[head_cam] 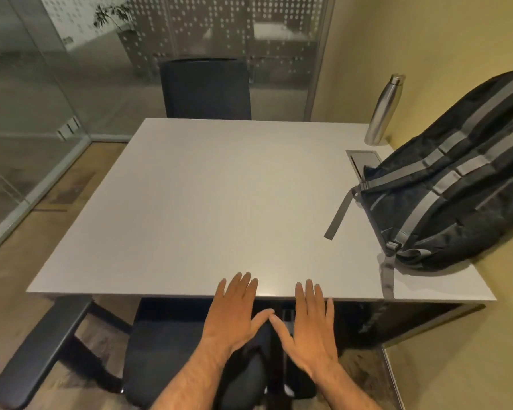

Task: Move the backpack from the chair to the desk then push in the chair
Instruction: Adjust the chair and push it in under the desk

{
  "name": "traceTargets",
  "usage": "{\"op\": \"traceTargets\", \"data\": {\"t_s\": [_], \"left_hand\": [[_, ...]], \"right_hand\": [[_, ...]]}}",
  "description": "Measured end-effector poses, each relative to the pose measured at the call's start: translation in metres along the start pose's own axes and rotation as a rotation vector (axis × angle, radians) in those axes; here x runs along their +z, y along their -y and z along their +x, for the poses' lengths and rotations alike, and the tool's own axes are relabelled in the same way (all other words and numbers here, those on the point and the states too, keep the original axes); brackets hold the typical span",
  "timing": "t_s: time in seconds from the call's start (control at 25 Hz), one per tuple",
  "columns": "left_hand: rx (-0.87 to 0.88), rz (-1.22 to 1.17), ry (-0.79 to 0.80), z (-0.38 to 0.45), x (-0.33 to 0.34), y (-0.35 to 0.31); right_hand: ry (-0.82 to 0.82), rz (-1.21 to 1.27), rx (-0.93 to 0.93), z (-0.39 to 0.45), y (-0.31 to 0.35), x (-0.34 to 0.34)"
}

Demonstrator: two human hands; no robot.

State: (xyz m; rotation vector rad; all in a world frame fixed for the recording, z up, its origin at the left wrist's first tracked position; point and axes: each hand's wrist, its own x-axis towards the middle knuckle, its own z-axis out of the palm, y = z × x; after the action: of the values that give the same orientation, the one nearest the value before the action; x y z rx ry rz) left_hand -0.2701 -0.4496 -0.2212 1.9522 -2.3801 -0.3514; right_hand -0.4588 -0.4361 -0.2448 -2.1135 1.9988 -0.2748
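The black backpack (453, 184) with grey straps lies on the right side of the white desk (208, 208), leaning against the yellow wall. One grey strap hangs over the desk's front edge. The black office chair (166, 350) stands at the near side, its seat partly under the desk and its left armrest sticking out. My left hand (234, 315) and my right hand (308, 329) are flat and spread above the top of the chair's backrest, thumbs nearly touching, fingers pointing at the desk. Neither hand holds anything.
A steel water bottle (384, 110) stands at the desk's far right corner, beside a cable hatch (365, 161). A second black chair (205, 87) is tucked in at the far side. Glass walls run along the left and back; the yellow wall is at the right.
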Motion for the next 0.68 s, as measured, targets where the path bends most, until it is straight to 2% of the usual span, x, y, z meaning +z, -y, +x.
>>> {"op": "traceTargets", "data": {"t_s": [0.32, 0.52, 0.68], "left_hand": [[-0.069, 0.111, 0.042, -0.042, -0.057, 0.098], [-0.113, 0.131, 0.013, -0.071, -0.080, 0.174], [-0.173, 0.119, 0.018, -0.094, -0.095, 0.238]], "right_hand": [[0.081, -0.056, -0.103, 0.004, 0.105, -0.015], [0.110, -0.014, -0.187, 0.001, 0.197, -0.008], [0.203, -0.013, -0.209, 0.003, 0.266, 0.004]]}}
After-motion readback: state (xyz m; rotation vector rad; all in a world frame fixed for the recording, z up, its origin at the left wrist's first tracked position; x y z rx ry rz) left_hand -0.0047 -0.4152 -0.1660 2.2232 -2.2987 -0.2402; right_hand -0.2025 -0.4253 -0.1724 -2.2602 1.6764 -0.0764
